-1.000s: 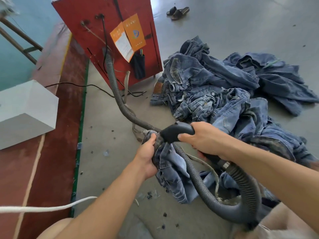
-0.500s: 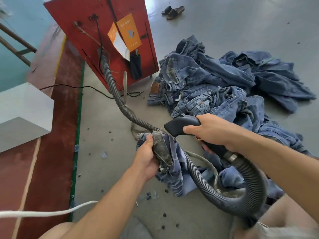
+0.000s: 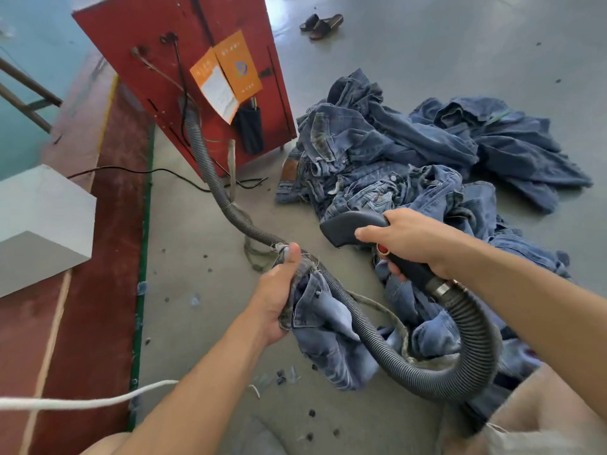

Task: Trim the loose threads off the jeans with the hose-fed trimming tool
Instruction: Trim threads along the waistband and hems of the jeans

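At the frame's centre the left hand (image 3: 277, 290) grips a bunched pair of jeans (image 3: 323, 326), thumb up. The right hand (image 3: 410, 243) grips the black trimming tool (image 3: 353, 226), its nozzle just right of the jeans; its hose (image 3: 473, 343) loops lower right.

Left hand (image 3: 274, 298) fingers hidden behind the jeans (image 3: 323, 326) — orange label (image 3: 230, 72) print too small to read.

Both hands, left (image 3: 276, 292) and right (image 3: 414, 244), clenched, forearms outstretched.
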`<state>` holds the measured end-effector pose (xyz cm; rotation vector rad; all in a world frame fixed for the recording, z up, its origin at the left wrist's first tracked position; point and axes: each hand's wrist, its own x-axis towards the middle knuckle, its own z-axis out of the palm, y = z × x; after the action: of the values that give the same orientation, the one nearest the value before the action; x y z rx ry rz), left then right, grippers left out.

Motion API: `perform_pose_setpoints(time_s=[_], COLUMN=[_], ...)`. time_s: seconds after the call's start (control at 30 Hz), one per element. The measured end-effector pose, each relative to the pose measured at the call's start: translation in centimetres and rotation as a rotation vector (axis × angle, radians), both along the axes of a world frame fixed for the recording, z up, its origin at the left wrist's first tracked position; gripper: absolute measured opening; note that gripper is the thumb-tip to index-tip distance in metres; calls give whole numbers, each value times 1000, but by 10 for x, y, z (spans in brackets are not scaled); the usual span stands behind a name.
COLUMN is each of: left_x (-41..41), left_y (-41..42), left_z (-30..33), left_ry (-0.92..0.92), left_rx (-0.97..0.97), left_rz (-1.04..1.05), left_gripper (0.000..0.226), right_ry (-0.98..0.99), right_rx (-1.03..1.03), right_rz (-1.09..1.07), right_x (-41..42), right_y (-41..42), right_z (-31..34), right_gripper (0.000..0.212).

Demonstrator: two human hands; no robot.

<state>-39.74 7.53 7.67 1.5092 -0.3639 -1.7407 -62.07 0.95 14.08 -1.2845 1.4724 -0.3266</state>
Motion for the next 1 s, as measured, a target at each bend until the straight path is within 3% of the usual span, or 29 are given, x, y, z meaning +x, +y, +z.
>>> perform_pose_setpoints(time_s=[0.13,0.23,0.47,0.7,0.77,0.9,1.0], left_x=[14,21,25,26,23,15,9], left_y=[-4,-4,2,8,8,8,15], left_z=[-4,-10,-5,-1,1,4,2], left_ry=[-155,-216,70,138,168,237,233], left_rx=[-3,-18,-52,-57,-56,-41,-37], left_rz=[-63,-64,37,-10,5,7,-47], left_gripper=[38,24,30,35,39,48,48], right_ry=[3,21,57,16,-60,17,61], right_rx=[-1,9,-1,-99,-34,-59,-135], right_rz=[22,93,276,-1,30,167,21], right_x=[-9,-8,13,22,15,25,28], right_y=[2,6,29,16,20,34,17], right_z=[9,8,-6,-16,-13,-10,-11], right_gripper=[37,37,35,39,38,46,40])
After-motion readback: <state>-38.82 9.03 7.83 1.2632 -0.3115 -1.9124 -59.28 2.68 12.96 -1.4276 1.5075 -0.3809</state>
